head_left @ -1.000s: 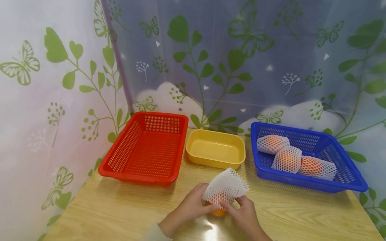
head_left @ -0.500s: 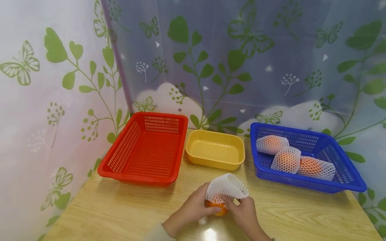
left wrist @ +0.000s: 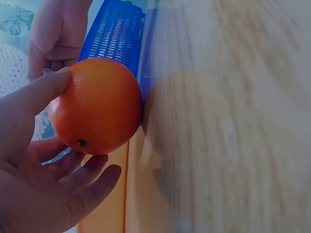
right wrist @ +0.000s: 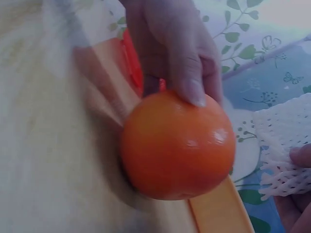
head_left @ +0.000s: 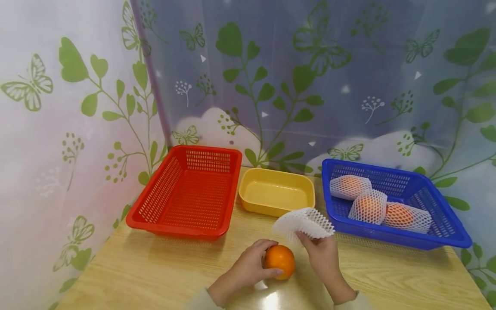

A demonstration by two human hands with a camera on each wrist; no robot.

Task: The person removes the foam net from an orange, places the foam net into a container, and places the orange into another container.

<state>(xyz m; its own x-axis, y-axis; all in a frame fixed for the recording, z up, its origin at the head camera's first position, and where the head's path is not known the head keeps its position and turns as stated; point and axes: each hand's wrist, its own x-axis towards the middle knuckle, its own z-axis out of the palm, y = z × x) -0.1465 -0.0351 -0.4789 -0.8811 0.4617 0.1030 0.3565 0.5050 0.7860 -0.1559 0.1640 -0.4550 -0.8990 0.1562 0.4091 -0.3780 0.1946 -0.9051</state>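
Observation:
A bare orange is near the front of the wooden table, and my left hand grips it from the left with thumb and fingers. The left wrist view shows the orange with its small dark stem spot facing the camera. My right hand pinches a white foam net sleeve, held up to the right of the orange and apart from it. In the right wrist view the foam net appears at the right edge, between thumb and fingers.
A red basket stands at the left back and a yellow tray at the middle back. The blue basket on the right holds several oranges in foam nets, one net-wrapped orange in front.
The foam net has come off the orange. My right hand has lifted it up and to the right, while my left hand keeps its grip on the orange.

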